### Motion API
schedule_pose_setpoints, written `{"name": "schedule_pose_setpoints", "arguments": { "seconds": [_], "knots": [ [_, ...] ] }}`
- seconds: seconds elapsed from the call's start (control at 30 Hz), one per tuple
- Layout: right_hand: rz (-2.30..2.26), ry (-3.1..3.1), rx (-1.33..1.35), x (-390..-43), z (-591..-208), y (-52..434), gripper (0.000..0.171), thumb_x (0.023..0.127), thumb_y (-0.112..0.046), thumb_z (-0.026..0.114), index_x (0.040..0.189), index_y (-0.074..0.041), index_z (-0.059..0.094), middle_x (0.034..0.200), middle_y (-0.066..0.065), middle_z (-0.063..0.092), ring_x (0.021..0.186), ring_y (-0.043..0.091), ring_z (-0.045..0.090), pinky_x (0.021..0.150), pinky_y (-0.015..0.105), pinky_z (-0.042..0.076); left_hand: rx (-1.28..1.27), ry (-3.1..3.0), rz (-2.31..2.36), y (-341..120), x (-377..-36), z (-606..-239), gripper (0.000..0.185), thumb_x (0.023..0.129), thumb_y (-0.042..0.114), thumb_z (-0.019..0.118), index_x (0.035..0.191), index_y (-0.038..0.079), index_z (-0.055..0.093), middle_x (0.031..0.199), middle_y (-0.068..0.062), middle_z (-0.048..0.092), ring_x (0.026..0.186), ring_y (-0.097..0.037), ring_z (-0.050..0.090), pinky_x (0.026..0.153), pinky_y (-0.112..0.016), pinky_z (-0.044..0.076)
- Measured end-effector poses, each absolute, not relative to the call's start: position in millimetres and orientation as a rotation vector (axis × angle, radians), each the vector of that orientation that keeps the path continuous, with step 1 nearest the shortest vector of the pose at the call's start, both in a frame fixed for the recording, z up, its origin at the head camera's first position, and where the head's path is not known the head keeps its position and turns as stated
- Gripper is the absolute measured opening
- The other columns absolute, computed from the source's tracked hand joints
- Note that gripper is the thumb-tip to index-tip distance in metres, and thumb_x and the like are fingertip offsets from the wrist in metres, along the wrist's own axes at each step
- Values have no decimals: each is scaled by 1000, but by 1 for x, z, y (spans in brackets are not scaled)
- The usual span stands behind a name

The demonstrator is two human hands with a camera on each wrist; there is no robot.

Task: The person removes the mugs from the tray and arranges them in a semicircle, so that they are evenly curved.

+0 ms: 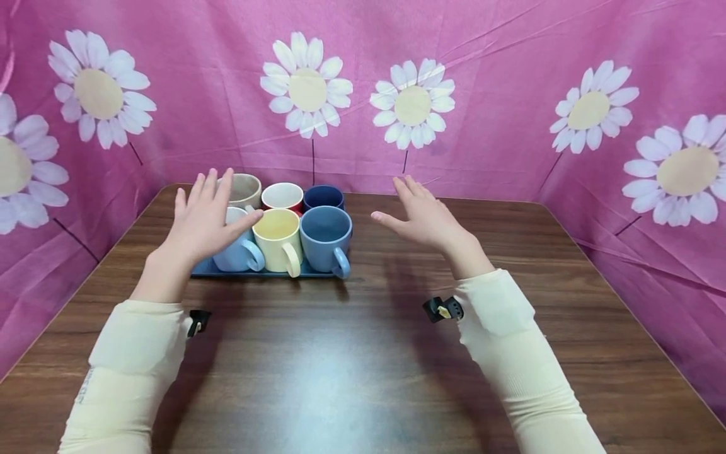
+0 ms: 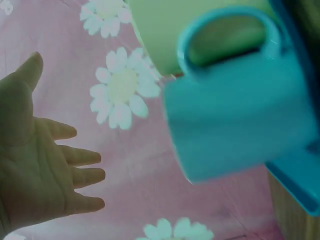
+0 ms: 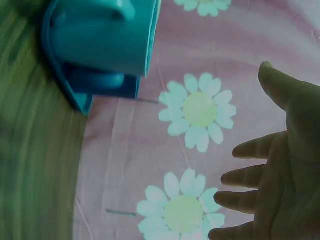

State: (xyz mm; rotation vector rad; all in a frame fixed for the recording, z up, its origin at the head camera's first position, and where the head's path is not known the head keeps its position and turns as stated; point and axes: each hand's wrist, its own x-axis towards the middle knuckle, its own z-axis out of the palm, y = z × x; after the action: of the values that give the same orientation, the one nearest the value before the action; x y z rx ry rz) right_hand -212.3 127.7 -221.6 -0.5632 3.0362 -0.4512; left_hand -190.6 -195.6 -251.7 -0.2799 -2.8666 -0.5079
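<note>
Mugs (image 1: 275, 248) in high head, low wrist views

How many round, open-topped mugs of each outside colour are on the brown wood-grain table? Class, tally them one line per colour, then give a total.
Light-blue round mug: 1
Pale-yellow round mug: 1
Slate-blue round mug: 1
Greyish-beige round mug: 1
Red round mug with white inside: 1
Navy-blue round mug: 1
Total: 6
</note>
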Motion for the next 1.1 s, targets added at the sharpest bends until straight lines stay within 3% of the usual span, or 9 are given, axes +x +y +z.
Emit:
{"name": "schedule_pose_setpoints", "arguments": {
  "seconds": [0.17,0.3,0.7,0.93,1.1],
  "knots": [
    [-661,3014,-608,-207,-236,116,80,81,-53,47,137,-3,18,141,15,13,128,25,11,100,42,16,-263,-2802,-584,-211,-188,-264,84,82,53,43,137,-1,9,136,-29,10,125,-40,3,93,-59,-4],
    [-859,3006,-598,-204,-252,107,76,82,-47,51,135,-1,23,138,15,23,126,24,20,99,39,20,-248,-2778,-671,-223,-187,-273,83,82,49,46,136,-3,9,136,-30,12,124,-43,8,92,-60,-1],
    [-1281,2977,-442,-200,-297,91,62,80,-39,58,126,-2,39,121,17,46,111,26,43,89,39,35,-160,-2739,-979,-258,-184,-295,79,85,40,47,135,-7,6,135,-32,12,123,-42,11,95,-55,11],
    [-1394,2859,-397,-197,-311,88,57,81,-36,59,124,-3,42,119,18,48,106,28,47,85,39,39,-12,-2666,-1198,-273,-185,-311,74,86,39,46,136,-3,10,132,-32,20,119,-45,19,93,-56,16],
    [-1449,2796,-380,-196,-318,86,55,81,-37,59,121,-3,45,117,17,50,104,29,49,83,38,41,11,-2585,-1417,-281,-187,-322,70,88,34,43,135,-5,9,133,-34,16,119,-47,17,94,-55,15]
  ]
}}
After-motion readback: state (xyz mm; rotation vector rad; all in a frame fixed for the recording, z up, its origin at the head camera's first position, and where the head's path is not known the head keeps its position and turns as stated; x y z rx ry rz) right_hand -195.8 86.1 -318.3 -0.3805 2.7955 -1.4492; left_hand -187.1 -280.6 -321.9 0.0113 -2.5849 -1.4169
